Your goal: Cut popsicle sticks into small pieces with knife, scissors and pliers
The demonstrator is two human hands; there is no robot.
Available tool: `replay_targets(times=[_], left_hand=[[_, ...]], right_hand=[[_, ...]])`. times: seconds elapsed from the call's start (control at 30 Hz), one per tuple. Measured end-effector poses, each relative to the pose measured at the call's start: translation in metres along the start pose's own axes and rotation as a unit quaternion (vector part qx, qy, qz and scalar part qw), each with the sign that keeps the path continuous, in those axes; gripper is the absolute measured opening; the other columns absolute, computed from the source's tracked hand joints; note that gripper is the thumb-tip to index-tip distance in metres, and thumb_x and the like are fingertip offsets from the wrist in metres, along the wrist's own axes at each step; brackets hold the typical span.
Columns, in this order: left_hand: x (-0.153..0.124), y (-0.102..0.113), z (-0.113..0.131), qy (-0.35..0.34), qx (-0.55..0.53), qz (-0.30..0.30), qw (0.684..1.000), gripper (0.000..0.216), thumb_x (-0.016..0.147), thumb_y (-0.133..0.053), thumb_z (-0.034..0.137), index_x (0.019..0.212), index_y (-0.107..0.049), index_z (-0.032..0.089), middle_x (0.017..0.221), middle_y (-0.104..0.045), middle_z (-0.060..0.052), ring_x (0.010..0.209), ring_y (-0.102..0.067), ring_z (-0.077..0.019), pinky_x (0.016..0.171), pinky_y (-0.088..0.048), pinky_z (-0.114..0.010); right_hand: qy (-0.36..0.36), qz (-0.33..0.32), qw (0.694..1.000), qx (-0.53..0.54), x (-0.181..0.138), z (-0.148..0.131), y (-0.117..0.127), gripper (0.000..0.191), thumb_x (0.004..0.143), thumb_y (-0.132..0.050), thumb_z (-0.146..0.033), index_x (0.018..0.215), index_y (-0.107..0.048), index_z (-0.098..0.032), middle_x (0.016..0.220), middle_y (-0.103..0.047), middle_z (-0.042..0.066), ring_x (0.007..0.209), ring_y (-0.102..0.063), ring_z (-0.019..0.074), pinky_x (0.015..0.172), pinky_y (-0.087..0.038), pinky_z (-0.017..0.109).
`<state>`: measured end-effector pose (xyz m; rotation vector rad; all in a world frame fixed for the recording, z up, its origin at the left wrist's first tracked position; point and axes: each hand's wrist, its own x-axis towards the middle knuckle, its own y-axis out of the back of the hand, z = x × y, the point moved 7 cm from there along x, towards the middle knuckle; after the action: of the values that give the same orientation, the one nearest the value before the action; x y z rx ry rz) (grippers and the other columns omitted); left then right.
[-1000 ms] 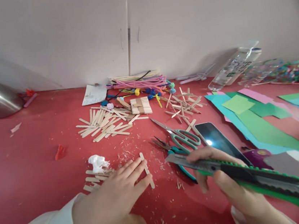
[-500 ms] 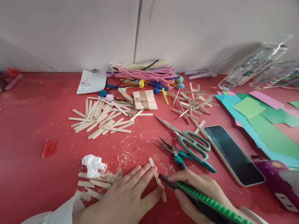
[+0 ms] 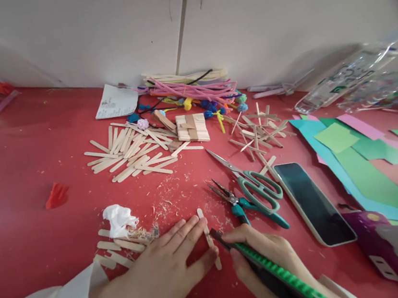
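Down at the near edge of the red table [image 3: 26, 189], right in front of the person, one wooden craft stick [image 3: 209, 238] lies flat, pointing away from them. Left hand [image 3: 157, 280] is laid flat w/ fingers [image 3: 190, 227] slightly spread, the tips pressing the stick down from its left side. Right hand [image 3: 266, 256] is wrapped closed around a green & black utility knife [image 3: 280, 279], blade tip on the stick about midway, afaict.

IMO that stick is super light, thin and stiff. It probably skates on the smooth tabletop and splits along the grain if forced. Best hold is pinning it flat from the side, fingertips off the blade's line.

Just left of the hand: a few short stick pieces [image 3: 117, 248], a crumpled white tissue [image 3: 118, 219] and wood shavings [image 3: 169, 205]. Just past the knife are small teal-handled pliers [image 3: 234, 200] touching green-handled scissors [image 3: 257, 185], and a phone [image 3: 312, 202] lies screen-up beside those.

Further back there's a loose pile of craft sticks [image 3: 130, 152], a glued-looking stick panel [image 3: 192, 128], thinner crossed sticks [image 3: 258, 132] and pipe cleaners [image 3: 195, 89] by the wall. Coloured paper sheets [image 3: 360, 158] are off to the right, w/ a clear plastic bag [image 3: 349, 75] behind.
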<state>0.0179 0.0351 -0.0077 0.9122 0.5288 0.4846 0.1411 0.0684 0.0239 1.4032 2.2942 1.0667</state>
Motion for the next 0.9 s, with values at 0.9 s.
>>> replay_targets(times=[0.9], left_hand=[[0.003,0.003,0.005,0.000,0.094,0.001,0.996,0.096,0.067,-0.059,0.072,0.140,-0.037,0.014,0.149,-0.016,-0.026,0.134,-0.021,-0.0422,0.102,-0.034,-0.054]], right_hand=[[-0.045,0.085,0.994,0.054,-0.022,0.004,-0.010,0.010,0.086,-0.049,-0.018,0.094,-0.053,-0.023,0.071,-0.064,-0.001,0.059,-0.064,0.0127,0.055,-0.052,0.021]])
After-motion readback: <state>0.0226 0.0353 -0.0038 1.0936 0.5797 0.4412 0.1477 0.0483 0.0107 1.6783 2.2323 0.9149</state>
